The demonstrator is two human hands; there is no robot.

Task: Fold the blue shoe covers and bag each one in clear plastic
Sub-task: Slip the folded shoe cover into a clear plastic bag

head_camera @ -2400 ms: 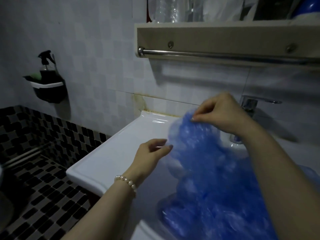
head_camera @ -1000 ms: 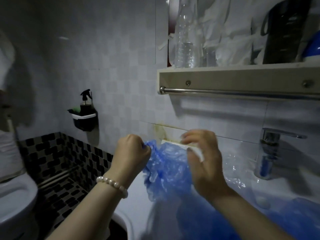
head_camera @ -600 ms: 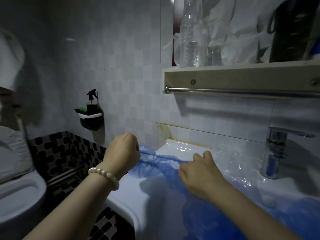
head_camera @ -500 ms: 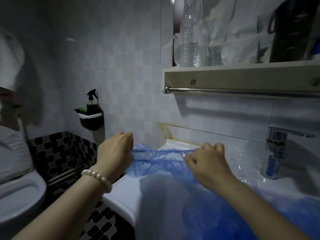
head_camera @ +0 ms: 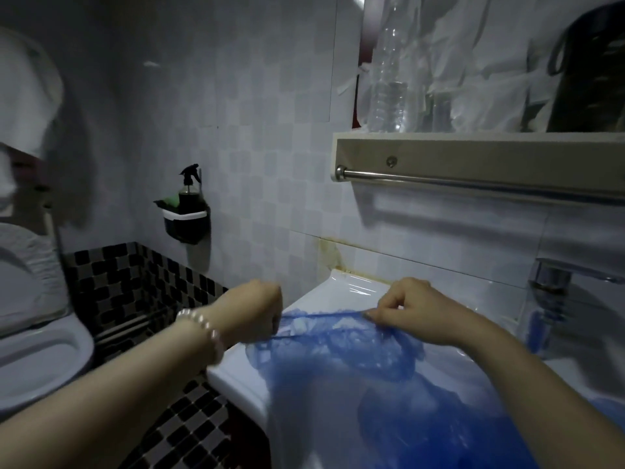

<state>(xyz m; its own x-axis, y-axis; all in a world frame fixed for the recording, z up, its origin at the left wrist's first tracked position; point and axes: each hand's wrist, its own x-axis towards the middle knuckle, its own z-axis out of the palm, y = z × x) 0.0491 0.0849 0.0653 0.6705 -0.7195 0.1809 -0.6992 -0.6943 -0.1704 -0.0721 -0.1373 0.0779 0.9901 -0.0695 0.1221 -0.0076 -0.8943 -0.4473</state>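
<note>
A thin blue shoe cover (head_camera: 341,336) is stretched flat between my two hands over the left part of the white sink (head_camera: 236,380). My left hand (head_camera: 252,313), with a pearl bracelet at the wrist, grips its left end in a fist. My right hand (head_camera: 412,308) pinches its elastic edge on the right. A heap of more blue shoe covers (head_camera: 439,428) fills the basin below my right forearm. No clear plastic bag can be made out in this frame.
A chrome tap (head_camera: 554,299) stands at the right. Above it a shelf with a towel rail (head_camera: 473,179) carries a plastic bottle (head_camera: 392,79) and a dark jug. A black holder with a spray bottle (head_camera: 186,214) hangs on the tiled wall. A toilet (head_camera: 37,340) is at the left.
My hands lifted one cover from the heap, then pulled apart and lowered it, so its edge now runs taut between them just above the sink rim. My view turned left.
</note>
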